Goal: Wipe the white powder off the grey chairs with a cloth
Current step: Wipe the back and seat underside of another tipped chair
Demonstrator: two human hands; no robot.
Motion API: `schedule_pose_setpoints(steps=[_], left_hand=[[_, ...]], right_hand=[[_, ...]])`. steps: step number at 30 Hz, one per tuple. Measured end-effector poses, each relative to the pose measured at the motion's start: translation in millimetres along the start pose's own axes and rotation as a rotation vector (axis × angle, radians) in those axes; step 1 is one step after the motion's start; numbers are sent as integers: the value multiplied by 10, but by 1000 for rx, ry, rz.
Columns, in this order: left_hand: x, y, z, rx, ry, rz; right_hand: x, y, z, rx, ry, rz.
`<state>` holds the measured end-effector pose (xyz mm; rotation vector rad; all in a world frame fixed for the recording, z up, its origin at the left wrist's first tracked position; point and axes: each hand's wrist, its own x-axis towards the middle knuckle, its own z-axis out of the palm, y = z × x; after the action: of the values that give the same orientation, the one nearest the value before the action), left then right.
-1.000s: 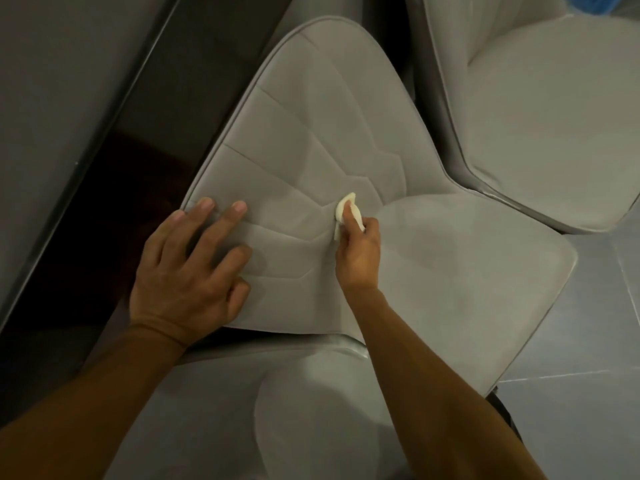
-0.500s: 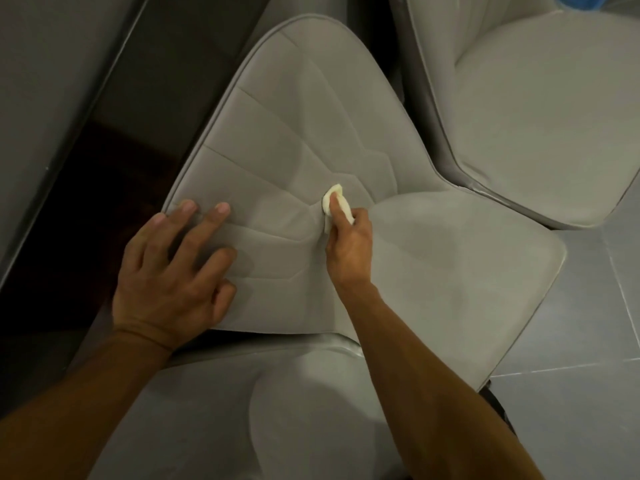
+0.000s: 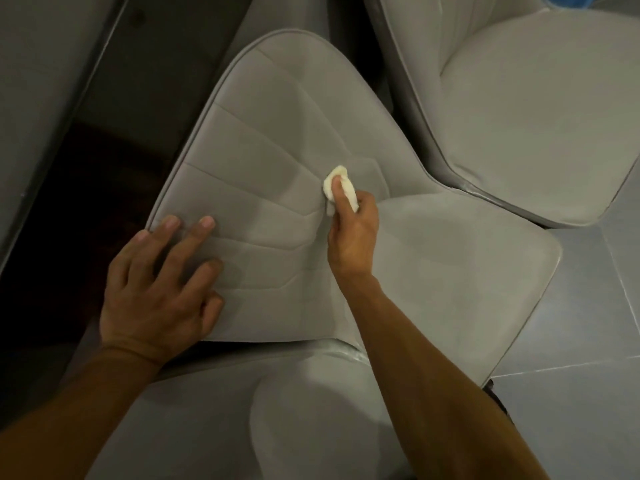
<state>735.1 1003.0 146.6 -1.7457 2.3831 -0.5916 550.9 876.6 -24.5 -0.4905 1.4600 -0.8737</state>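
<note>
Head view: a cream cloth (image 3: 341, 187) is pinched against the grey chair (image 3: 277, 133) by the right hand (image 3: 351, 237); the left hand (image 3: 156, 292) is laid flat on it, fingers spread.

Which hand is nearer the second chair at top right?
Right. The right hand, gripping the cloth, is left of the second chair; the left hand rests flat further left on the near chair's backrest.

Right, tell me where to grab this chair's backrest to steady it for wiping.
Probably the backrest's piped left edge, coming from the left: that rim is thin and exposed, whereas the second chair crowds the right side. The left hand rests flat beside it.
</note>
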Motion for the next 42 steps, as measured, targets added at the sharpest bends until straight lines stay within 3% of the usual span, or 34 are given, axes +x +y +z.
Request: schedule_pose_setpoints(steps=[3,6,8,11,15,17,19,21,23,26,29,32,34,37,40,42], left_hand=[[-4,1,2,-6,-9,-4],[-10,-8,4,-14,-8,-5],[1,-2,4,-12,-3,-8],[7,-2,0,-22,-11,-8],[1,-6,12,-26,-8,-3],[9,-5,14,-21,-10,-1],[15,-9,1,-18,-20,3],[10,-7,-3,-29,-16,0],[6,-5,-1,-34,-7,-4],[15,-4,-1,-34,-3,-5],[8,-9,0,-42,-8,2],[1,-15,4,-35,-1,-1],[9,-13,1,-33,-3,2],[-1,-17,16,-25,-5,6],[-1,-17,14,-26,-4,6],[7,-12,6,-29,-10,5]], right_hand=[[171,245,-161,-232,97,96],[197,339,-314,-273,74,145],[135,270,-316,-328,3,-17],[69,102,-180,-486,91,-285],[237,296,-84,-716,51,-436],[332,373,-67,-863,23,-420],[352,348,-129,-935,-77,-251],[420,303,-264,-974,-49,-31],[469,290,-415,-987,-37,17],[419,189,-499,-1032,2,-390],[337,-87,-400,-862,150,-586],[498,-106,-339,-806,284,-501],[609,12,-409,-795,156,-270],[667,284,-649,-906,129,130],[602,458,-754,-1057,65,-51],[428,436,-630,-959,-32,-234]])
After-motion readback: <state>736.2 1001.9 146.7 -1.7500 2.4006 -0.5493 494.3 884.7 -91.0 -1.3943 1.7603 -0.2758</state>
